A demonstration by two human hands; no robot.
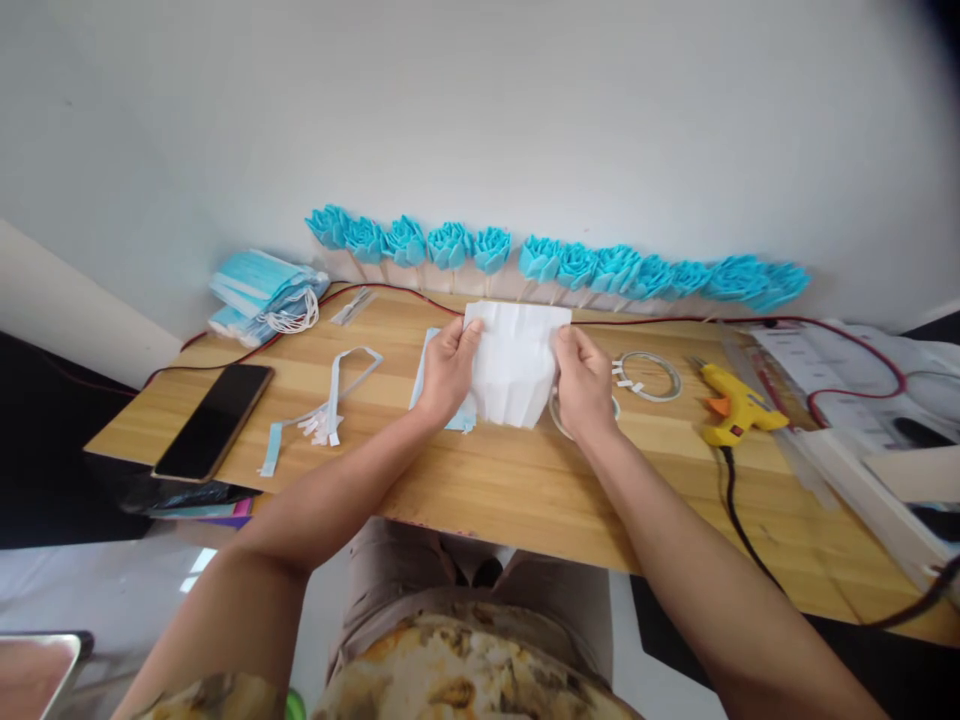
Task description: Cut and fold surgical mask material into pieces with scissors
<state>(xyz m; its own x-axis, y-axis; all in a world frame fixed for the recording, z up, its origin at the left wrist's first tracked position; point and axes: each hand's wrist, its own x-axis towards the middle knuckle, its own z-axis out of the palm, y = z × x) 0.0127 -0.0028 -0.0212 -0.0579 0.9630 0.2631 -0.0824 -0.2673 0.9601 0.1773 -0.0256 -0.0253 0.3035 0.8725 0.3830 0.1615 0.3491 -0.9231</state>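
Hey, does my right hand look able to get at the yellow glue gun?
Probably yes: nothing tall seems to stand between the right hand and the yellow glue gun, only a tape roll lying flat near the path. The hand pinches the white sheet, though, so would likely need to let go.

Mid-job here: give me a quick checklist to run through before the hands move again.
1. Left hand holding the white sheet by its left edge: ok.
2. Right hand holding the opposite edge: ok.
3. White sheet free of creases: not ok, creases show.
4. Yellow glue gun apart from both hands: ok, off to the right.
5. Yellow glue gun hot: cannot tell.
6. Phone apart from the white sheet: ok.
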